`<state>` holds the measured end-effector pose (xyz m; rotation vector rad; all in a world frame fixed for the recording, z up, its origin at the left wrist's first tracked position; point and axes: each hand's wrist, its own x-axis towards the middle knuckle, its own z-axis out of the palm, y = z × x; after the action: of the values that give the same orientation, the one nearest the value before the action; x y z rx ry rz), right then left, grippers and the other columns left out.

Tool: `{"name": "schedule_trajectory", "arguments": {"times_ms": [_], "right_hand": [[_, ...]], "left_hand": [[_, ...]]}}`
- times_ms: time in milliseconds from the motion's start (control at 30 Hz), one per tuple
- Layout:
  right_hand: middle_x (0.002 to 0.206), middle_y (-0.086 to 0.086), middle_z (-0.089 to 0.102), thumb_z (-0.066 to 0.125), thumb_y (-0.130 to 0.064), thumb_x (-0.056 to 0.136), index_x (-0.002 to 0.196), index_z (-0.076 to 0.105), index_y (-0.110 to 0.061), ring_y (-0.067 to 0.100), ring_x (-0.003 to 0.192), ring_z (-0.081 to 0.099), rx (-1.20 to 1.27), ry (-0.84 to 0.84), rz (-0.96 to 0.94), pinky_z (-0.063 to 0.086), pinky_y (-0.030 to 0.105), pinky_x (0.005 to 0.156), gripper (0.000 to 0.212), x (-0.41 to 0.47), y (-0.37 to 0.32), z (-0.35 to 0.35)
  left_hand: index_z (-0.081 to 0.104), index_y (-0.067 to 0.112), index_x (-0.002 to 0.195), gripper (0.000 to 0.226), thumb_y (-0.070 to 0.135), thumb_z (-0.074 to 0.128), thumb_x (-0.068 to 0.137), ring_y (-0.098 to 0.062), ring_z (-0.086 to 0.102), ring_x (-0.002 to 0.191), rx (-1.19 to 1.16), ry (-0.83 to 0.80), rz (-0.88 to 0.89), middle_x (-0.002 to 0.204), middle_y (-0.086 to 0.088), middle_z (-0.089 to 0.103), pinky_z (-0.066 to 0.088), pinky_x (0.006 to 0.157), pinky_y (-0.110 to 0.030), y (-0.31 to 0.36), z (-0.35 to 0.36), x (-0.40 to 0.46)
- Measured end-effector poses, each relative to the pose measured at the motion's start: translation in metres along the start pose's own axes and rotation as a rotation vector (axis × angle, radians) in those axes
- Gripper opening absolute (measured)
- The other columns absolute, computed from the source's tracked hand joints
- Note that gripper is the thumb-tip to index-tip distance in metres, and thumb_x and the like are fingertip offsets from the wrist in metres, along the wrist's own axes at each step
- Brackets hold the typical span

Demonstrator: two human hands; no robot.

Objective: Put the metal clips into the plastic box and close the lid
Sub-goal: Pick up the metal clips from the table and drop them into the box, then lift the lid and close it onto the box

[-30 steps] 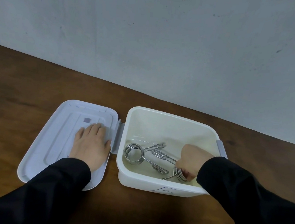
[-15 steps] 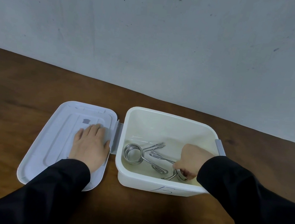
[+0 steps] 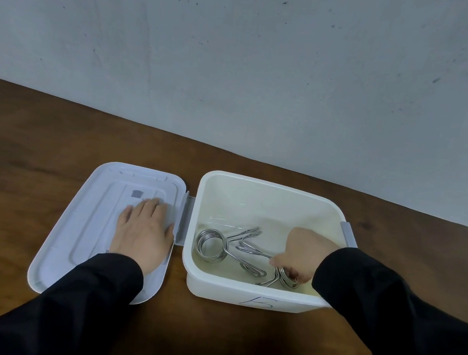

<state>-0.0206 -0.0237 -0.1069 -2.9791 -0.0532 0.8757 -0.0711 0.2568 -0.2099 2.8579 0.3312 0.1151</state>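
Inside the plastic box [image 3: 272, 187], the right hand [image 3: 303, 253] pinches one metal clip [image 3: 285, 279] beside another clip [image 3: 213, 243]. The left hand [image 3: 142, 232] lies flat on the lid [image 3: 82, 218]. Hooked handles might snag on release.

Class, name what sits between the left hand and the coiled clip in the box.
In the head view: the lid's edge, the grey latch and the box's left wall.

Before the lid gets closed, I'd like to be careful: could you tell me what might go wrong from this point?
1. The right hand is deep inside the plastic box, gripping a metal clip; swinging the lid over early could trap it.
2. The two clips' arms lie crossed, so withdrawing the hand may drag the other clip along.
3. The left hand presses flat on the lid and must regrip it, which could nudge the box.
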Motion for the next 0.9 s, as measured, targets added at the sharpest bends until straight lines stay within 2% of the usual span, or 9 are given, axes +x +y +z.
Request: {"name": "schedule_trajectory", "arguments": {"times_ms": [133,267,400,433,500,567,700,833,900], "right_hand": [[0.065,0.005,0.076,0.056,-0.046,0.094,0.074,0.069,-0.008,0.020,0.048,0.066,0.188,0.135,-0.054,0.057,0.030,0.067,0.045,-0.022,-0.001,-0.031],[0.056,0.003,0.066,0.058,-0.043,0.094,0.064,0.065,-0.011,0.018,0.045,0.054,0.238,0.549,-0.247,0.043,0.027,0.049,0.045,-0.053,0.018,-0.048],[0.072,-0.006,0.056,0.072,-0.037,0.087,0.079,0.067,-0.024,0.010,0.060,0.049,0.266,0.850,-0.316,0.040,0.024,0.054,0.016,-0.066,0.052,-0.031],[0.083,-0.008,0.056,0.073,-0.038,0.086,0.093,0.069,-0.026,0.008,0.066,0.050,0.242,0.855,-0.296,0.042,0.023,0.060,0.015,-0.067,0.058,-0.026],[0.106,-0.007,0.055,0.073,-0.042,0.084,0.121,0.065,-0.026,0.008,0.080,0.052,0.258,0.783,-0.203,0.045,0.023,0.071,0.041,-0.066,0.072,-0.015],[0.123,-0.004,0.052,0.070,-0.046,0.086,0.135,0.056,-0.028,0.013,0.094,0.056,0.333,0.712,-0.092,0.048,0.025,0.074,0.054,-0.067,0.079,-0.008],[0.124,-0.004,0.059,0.064,-0.042,0.092,0.141,0.053,-0.027,0.014,0.102,0.057,0.492,0.627,-0.047,0.047,0.023,0.072,0.052,-0.066,0.085,-0.001],[0.127,0.000,0.065,0.054,-0.033,0.100,0.147,0.049,-0.022,0.013,0.101,0.056,0.600,0.611,-0.033,0.041,0.014,0.062,0.049,-0.066,0.083,0.003],[0.132,0.002,0.065,0.051,-0.031,0.102,0.149,0.047,-0.018,0.015,0.102,0.058,0.651,0.602,-0.032,0.045,0.018,0.066,0.049,-0.066,0.082,0.004]], "left_hand": [[0.044,0.021,0.140,0.053,0.039,0.057,0.092,-0.026,0.037,0.141,-0.004,-0.011,0.001,0.150,-0.003,0.045,0.020,0.119,-0.046,0.000,-0.001,0.000],[0.045,0.022,0.140,0.052,0.035,0.060,0.092,-0.026,0.041,0.138,-0.097,-0.036,-0.035,0.148,-0.003,0.048,0.020,0.119,-0.046,0.001,-0.007,0.000],[0.057,0.021,0.128,0.035,0.025,0.057,0.094,-0.025,0.043,0.135,-0.201,0.000,-0.024,0.145,-0.003,0.051,0.024,0.116,-0.044,0.002,-0.030,-0.013],[0.060,0.021,0.123,0.031,0.030,0.054,0.094,-0.023,0.047,0.130,-0.178,0.010,0.002,0.140,-0.002,0.055,0.029,0.113,-0.043,0.001,-0.037,-0.023],[0.065,0.022,0.111,0.035,0.045,0.045,0.094,-0.022,0.058,0.111,-0.128,0.023,0.095,0.123,0.001,0.063,0.039,0.098,-0.041,-0.006,-0.044,-0.051],[0.067,0.026,0.101,0.046,0.059,0.038,0.088,-0.020,0.062,0.100,-0.072,-0.003,0.169,0.110,0.005,0.066,0.043,0.088,-0.039,-0.018,-0.045,-0.083],[0.067,0.032,0.096,0.062,0.078,0.028,0.083,-0.015,0.064,0.102,0.022,-0.118,0.155,0.112,0.010,0.067,0.041,0.092,-0.038,-0.045,-0.033,-0.122],[0.064,0.033,0.082,0.060,0.064,0.016,0.096,-0.013,0.058,0.106,0.006,-0.126,0.220,0.115,0.006,0.069,0.032,0.096,-0.033,-0.055,-0.032,-0.132],[0.062,0.034,0.078,0.058,0.057,0.013,0.099,-0.016,0.063,0.106,0.003,-0.131,0.229,0.115,0.005,0.069,0.032,0.095,-0.033,-0.054,-0.036,-0.135]]}}
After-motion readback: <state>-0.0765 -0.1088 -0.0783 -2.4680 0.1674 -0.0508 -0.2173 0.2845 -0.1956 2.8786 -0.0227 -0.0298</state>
